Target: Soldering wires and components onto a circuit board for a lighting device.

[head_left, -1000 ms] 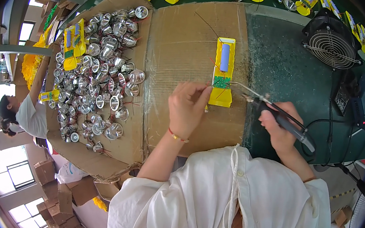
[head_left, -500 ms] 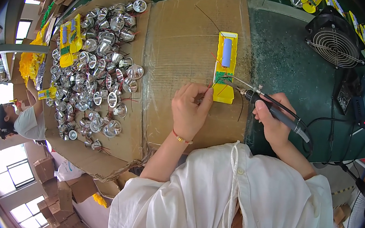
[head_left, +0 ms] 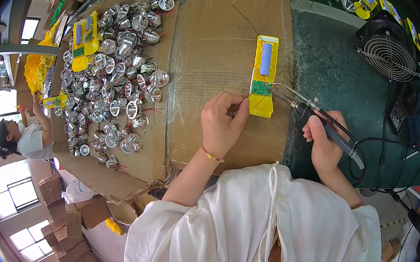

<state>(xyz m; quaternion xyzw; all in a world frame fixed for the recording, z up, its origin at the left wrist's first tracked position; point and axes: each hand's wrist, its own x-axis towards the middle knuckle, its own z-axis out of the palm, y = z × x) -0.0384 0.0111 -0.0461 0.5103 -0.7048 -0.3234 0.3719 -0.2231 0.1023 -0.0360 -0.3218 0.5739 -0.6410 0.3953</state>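
At the lower centre, the left hand (head_left: 224, 121) pinches a thin wire (head_left: 252, 94) between thumb and fingers, while the right hand (head_left: 327, 148) wraps round a soldering iron (head_left: 336, 137), its tip at a green circuit board (head_left: 261, 88). That board sits in a yellow housing (head_left: 262, 108), right of centre, below a blue cell (head_left: 265, 59). Silvery reflectors (head_left: 125, 50) fill the left; a fan (head_left: 389, 57) stands upper right.

Bright windows (head_left: 2, 186) in pale wall (head_left: 24, 221), light floor (head_left: 101, 242), green workbench (head_left: 325, 56)
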